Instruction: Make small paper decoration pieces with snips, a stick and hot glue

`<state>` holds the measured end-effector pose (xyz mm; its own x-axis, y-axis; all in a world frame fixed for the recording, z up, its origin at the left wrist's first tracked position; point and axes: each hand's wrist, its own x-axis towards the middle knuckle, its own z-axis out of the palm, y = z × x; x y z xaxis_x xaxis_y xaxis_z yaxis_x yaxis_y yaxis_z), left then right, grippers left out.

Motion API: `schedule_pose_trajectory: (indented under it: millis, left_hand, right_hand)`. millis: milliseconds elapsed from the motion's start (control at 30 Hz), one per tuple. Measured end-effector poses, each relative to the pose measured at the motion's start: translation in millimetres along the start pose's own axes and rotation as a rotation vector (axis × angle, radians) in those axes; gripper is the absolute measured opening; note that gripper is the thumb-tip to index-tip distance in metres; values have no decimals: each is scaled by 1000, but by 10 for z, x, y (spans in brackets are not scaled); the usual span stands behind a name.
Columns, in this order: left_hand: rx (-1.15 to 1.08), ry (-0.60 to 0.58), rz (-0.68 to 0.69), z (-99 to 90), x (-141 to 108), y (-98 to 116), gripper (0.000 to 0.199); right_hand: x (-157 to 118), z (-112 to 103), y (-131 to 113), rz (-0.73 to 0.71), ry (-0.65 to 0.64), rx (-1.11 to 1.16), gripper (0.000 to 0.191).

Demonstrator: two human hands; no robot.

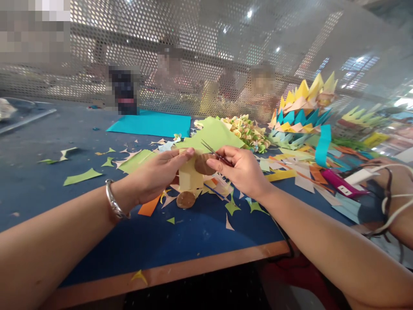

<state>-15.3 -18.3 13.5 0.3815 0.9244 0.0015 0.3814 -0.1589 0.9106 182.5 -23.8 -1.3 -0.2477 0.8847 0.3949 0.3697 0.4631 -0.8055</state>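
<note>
My left hand (158, 170), with a silver bangle on its wrist, pinches a pale yellow piece of paper (190, 175) over the table. In my right hand (247, 170) is a small pair of scissors (210, 147), its blades pointing up and left above the paper's edge. A round brown disc (204, 164) shows between the hands; whether it is held or lies behind is unclear. Another brown disc (186, 199) rests on the table just below the paper. Behind my hands lies a light green sheet (211, 134), next to a heap of small folded paper pieces (250, 131).
Paper scraps (83, 176) litter the blue table (167, 249). A turquoise sheet (155, 123) lies at the back. On the right stand spiky layered paper shapes (303, 110), with a purple-and-white device (343, 183), cables and another person's arm (402, 215). A perforated metal panel (200, 56) rises behind.
</note>
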Motion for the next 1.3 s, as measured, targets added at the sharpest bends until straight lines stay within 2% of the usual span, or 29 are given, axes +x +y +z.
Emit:
schedule_pose_trajectory:
  millis: [133,233,367,500,633,800,933,1067,1300]
  left_hand:
    - [-362,-219,-144,51,-34,6,46]
    - [-429,-303,-149,65,-41,-7,50]
    - [-416,-351,-91,56,-34,-18,49]
    - [-488,-330,-110,57,-14,-48,48]
    - [-582,-319,-167,70,16,-74,46]
    - [-631,-346,-227,62,14,-1,37]
    - [-553,-349,-206,54,-21,58,22]
    - [-487,-300,-165,55,-33,33,18]
    - [-253,-257,-41,-2,-5,-37,15]
  right_hand:
    - [1,41,0,37,-48,85,30]
    - [2,54,3,53,-61,115,33]
    - [4,52,16,38,-60,123,36]
    - [-4,51,17,10,-75,90,32]
    - [-15,53,13,-7,-149,36,30]
    - [-15,41,30,-12,-173,-18,25]
    - [-17,43,35,-12,-198,83,23]
    - [-19,60,46,26,-226,166,27]
    - [-10,57,46,12,-240,75,25]
